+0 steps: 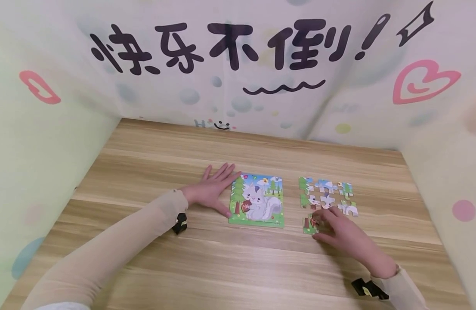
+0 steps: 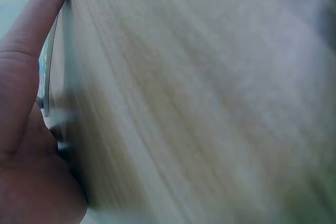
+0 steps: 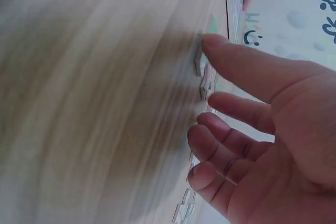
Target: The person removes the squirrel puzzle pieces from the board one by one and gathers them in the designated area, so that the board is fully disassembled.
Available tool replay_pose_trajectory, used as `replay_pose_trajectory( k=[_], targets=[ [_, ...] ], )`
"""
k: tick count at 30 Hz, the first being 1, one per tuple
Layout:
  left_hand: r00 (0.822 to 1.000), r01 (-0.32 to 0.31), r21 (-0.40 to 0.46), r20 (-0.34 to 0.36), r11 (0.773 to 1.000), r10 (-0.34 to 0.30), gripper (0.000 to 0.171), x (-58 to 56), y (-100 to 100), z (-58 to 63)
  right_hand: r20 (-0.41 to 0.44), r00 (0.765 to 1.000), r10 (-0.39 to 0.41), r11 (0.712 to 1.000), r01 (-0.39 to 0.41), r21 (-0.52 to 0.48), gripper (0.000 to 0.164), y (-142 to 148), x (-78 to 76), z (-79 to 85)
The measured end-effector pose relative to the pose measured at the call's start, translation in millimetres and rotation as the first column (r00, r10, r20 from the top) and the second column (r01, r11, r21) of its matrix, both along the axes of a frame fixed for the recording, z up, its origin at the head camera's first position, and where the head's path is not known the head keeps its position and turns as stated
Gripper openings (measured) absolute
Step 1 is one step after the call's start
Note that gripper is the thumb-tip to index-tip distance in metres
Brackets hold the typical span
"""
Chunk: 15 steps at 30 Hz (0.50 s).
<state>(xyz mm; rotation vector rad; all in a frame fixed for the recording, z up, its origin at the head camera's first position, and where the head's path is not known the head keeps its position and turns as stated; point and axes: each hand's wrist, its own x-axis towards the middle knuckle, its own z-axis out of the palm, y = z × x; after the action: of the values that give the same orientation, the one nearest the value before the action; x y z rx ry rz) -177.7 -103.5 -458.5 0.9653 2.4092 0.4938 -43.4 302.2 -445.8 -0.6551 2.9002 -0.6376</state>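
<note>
A squirrel picture board (image 1: pixel 257 198) with a green border lies on the wooden table. My left hand (image 1: pixel 212 189) rests at its left side with fingers spread, the thumb and a fingertip touching the edge. In the left wrist view, the thumb (image 2: pixel 23 40) lies straight along the board's edge. To the right, a puzzle piece (image 1: pixel 307 224) with a brown stump and green grass lies below the other pieces. My right hand (image 1: pixel 344 234) pinches this piece by its edges between thumb and index finger. In the right wrist view, the other fingers (image 3: pixel 210 142) curl loosely beside it.
Several puzzle pieces (image 1: pixel 326 199) lie in two rows just above the right hand, with small gaps between them. A white printed cloth (image 1: pixel 261 107) stands behind the wooden table (image 1: pixel 238 267) and along both sides. Each wrist carries a black device (image 1: pixel 180 224).
</note>
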Motion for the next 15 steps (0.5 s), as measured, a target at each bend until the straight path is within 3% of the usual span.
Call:
replay_pose_trajectory(
  k=[7,15],
  targets=[
    [1.0,0.001,-0.002,0.0,1.0,-0.001,0.132,0.5,-0.7,1.6,-0.059,0.996,0.059,0.998,-0.06,-0.005,0.038,3.0,-2.8,-0.1],
    [1.0,0.001,-0.006,-0.003,1.0,-0.001,0.133,-0.8,0.4,-0.8,-0.017,1.0,0.022,1.0,-0.022,0.001,0.034,0.6,-3.6,3.3]
  ],
)
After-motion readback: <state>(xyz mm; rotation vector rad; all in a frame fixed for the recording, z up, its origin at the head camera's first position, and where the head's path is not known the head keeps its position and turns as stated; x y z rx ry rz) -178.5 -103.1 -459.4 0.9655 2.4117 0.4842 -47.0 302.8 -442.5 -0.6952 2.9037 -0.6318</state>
